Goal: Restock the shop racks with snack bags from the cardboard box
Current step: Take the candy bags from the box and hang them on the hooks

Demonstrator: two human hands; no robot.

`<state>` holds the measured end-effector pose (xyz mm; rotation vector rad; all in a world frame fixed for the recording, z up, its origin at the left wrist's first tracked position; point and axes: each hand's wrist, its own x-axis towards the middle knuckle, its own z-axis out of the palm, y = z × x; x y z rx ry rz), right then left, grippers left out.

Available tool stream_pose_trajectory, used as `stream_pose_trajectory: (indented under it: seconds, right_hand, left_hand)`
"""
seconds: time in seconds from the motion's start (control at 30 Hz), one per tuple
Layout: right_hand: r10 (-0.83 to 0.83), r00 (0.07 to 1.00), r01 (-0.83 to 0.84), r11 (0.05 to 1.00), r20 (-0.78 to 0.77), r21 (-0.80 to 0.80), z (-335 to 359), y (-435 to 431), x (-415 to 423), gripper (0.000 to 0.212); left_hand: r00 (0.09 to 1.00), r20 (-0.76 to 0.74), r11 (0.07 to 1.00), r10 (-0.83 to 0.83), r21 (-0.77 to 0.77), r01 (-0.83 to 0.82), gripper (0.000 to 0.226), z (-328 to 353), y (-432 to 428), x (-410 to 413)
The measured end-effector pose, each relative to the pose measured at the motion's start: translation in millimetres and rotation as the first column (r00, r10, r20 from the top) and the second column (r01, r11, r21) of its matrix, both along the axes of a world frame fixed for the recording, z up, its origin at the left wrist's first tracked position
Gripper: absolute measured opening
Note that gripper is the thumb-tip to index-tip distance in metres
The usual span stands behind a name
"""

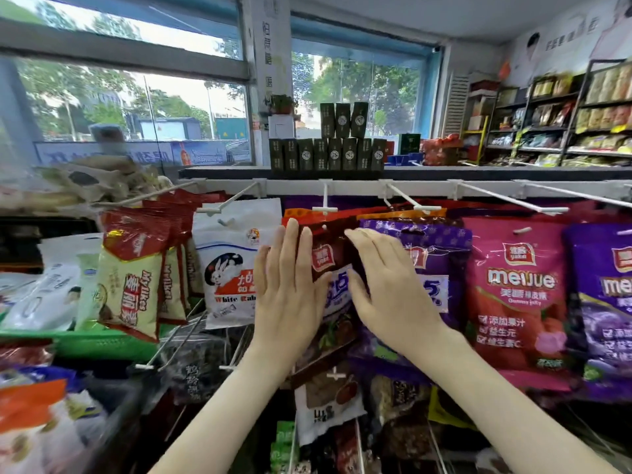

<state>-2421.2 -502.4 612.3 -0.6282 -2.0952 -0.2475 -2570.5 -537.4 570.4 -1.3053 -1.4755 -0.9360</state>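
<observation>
A person stands at the shop rack with both hands on a dark red snack bag (333, 254). The bag is in the middle of the top row. It sits between a white bag with a rabbit on it (232, 268) and a purple bag (434, 254). The left hand (290, 289) lies flat on the left edge of the dark red snack bag, with its fingers (290, 241) straight and pointing up. The right hand (390, 292) lies flat on the right edge, partly over the purple bag too. Its fingers (366, 241) are straight and lean up and to the left. Neither hand is curled around the bag; both look like they are pressing it flat. The bag hangs with its long side up and down, and its bottom edge is a bit crooked. At its top there is a small hole (324, 227). The tip of a white hook (325, 209) is right above that hole, and the hook sticks out from the rack rail (359, 187) toward the person. It is hard to tell if the bag is already on a hook or is only held up under this one. The fingertips of both hands are close to the hole, one hand on each side, so either hand could guide the top of the bag. The next job is probably to straighten the bag so it hangs neatly. The cardboard box is not in view here.
</observation>
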Motion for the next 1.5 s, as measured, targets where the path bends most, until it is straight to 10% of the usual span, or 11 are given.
stream_pose_trajectory:
  seconds: [0.27,0.63,1.1,1.5]
  right_hand:
    - [-0.124,0.896,0.222,0.957,0.426,-0.188,45,54,-48,0.082]
    - [-0.177,0.85,0.289,0.944,0.497,-0.157,64,73,-52,0.07]
    - [-0.145,0.943,0.189,0.974,0.301,-0.122,56,65,-52,0.028]
    - [-0.247,0.967,0.252,0.964,-0.056,0.09,-22,-8,-58,0.063]
  left_hand:
    - [0.989,-0.01,0.952,0.151,-0.27,-0.148,0.077,5,17,-35]
    - [0.99,-0.053,0.935,0.127,-0.328,-0.137,0.078,13,29,-50]
    - [1.0,-0.005,0.929,-0.013,-0.371,0.01,0.079,14,34,-60]
    - [0.995,0.076,0.959,-0.069,-0.269,0.087,0.063,-6,3,-64]
